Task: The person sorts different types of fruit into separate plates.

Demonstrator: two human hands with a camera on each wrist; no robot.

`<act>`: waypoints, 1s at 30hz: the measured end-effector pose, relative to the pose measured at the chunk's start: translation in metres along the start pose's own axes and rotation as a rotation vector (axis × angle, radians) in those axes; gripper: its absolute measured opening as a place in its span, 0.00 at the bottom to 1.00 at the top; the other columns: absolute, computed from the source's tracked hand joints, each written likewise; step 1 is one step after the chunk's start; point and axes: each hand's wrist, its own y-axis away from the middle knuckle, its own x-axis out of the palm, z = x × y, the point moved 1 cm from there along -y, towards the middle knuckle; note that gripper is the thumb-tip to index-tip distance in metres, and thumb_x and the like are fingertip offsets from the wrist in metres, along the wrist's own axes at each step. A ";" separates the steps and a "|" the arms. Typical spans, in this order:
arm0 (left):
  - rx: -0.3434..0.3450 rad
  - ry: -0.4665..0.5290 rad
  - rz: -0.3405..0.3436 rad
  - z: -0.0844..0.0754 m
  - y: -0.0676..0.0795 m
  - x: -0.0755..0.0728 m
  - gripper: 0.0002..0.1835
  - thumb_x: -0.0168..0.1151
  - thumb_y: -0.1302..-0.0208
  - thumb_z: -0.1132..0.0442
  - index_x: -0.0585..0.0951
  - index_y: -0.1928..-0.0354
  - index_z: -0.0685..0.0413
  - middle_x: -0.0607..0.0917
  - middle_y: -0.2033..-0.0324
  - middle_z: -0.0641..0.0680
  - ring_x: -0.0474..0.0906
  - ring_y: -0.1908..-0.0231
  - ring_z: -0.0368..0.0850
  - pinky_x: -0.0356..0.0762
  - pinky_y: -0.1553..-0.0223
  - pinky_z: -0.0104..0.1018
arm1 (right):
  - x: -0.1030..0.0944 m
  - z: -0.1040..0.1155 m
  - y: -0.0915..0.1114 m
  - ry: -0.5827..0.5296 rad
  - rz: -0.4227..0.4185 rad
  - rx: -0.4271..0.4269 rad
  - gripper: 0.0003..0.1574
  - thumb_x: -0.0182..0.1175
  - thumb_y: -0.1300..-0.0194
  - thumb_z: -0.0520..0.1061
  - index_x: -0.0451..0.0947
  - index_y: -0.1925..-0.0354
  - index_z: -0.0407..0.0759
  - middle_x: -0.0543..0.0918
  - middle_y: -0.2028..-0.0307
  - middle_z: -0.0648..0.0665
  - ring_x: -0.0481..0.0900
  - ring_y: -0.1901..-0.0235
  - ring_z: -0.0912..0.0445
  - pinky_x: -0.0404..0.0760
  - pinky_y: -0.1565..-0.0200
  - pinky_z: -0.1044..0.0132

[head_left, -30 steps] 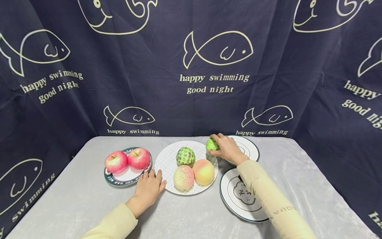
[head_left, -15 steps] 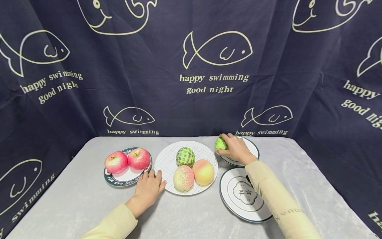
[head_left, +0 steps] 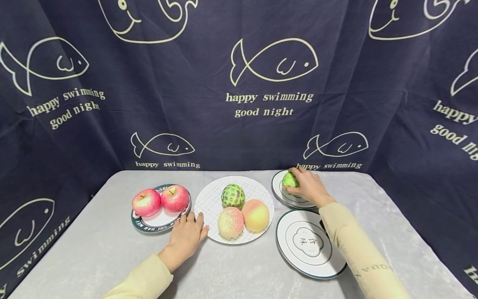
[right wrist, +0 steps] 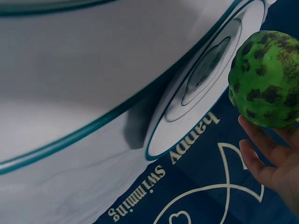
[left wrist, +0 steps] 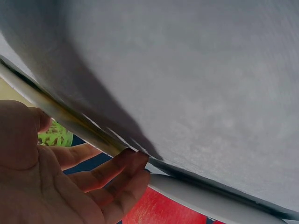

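Dark blue backdrop cloth (head_left: 209, 120) hung behind and along both sides of the table (head_left: 224, 270); upright folds seen. At centre, a large fish outline (head_left: 274, 60) is printed in cream, its eye marked by a dot, with lettering (head_left: 269, 97) set below: "happy swimming", "good night". Two smaller fish, left one (head_left: 163, 145) and right one (head_left: 336, 145), are printed low. Rounder outline (head_left: 147, 20) at top left cut off by upper edge. Table covered by pale grey tablecloth (head_left: 93, 257), faintly mottled.
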 end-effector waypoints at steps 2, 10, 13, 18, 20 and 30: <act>0.003 -0.002 -0.004 0.000 0.000 0.000 0.22 0.53 0.39 0.49 0.75 0.51 0.59 0.77 0.63 0.62 0.74 0.61 0.59 0.72 0.61 0.51 | 0.000 -0.005 0.001 0.004 -0.001 0.012 0.39 0.67 0.53 0.58 0.70 0.46 0.41 0.77 0.56 0.35 0.77 0.64 0.44 0.71 0.62 0.45; 0.013 -0.008 -0.017 0.000 0.001 0.000 0.22 0.53 0.39 0.49 0.76 0.51 0.59 0.77 0.63 0.61 0.74 0.61 0.59 0.72 0.62 0.51 | -0.001 -0.021 0.008 0.028 -0.016 0.038 0.40 0.67 0.53 0.58 0.69 0.45 0.41 0.76 0.54 0.33 0.78 0.63 0.39 0.70 0.62 0.43; 0.016 -0.009 -0.025 0.000 0.001 0.000 0.22 0.54 0.39 0.50 0.76 0.52 0.60 0.77 0.63 0.61 0.74 0.61 0.59 0.72 0.62 0.51 | -0.002 -0.025 0.010 0.034 -0.019 0.042 0.40 0.67 0.53 0.58 0.69 0.46 0.42 0.76 0.55 0.33 0.78 0.64 0.39 0.70 0.63 0.43; 0.018 -0.012 -0.031 0.000 0.001 0.000 0.22 0.54 0.40 0.50 0.76 0.52 0.60 0.77 0.63 0.61 0.74 0.62 0.59 0.73 0.63 0.50 | -0.003 -0.032 0.013 0.042 -0.026 0.054 0.38 0.67 0.53 0.57 0.69 0.47 0.41 0.77 0.57 0.33 0.78 0.65 0.39 0.70 0.65 0.44; 0.018 -0.015 -0.029 0.001 0.001 0.001 0.22 0.54 0.39 0.50 0.76 0.52 0.60 0.77 0.63 0.61 0.74 0.62 0.59 0.72 0.62 0.50 | -0.002 -0.035 0.014 0.048 -0.028 0.062 0.38 0.67 0.53 0.57 0.69 0.47 0.41 0.77 0.57 0.33 0.78 0.65 0.39 0.70 0.65 0.44; 0.013 -0.011 -0.018 0.001 0.000 0.000 0.22 0.53 0.39 0.49 0.75 0.51 0.59 0.77 0.63 0.61 0.74 0.62 0.58 0.72 0.62 0.50 | -0.004 -0.044 0.017 0.063 0.004 0.088 0.39 0.65 0.51 0.58 0.67 0.45 0.41 0.75 0.59 0.33 0.77 0.65 0.38 0.70 0.67 0.44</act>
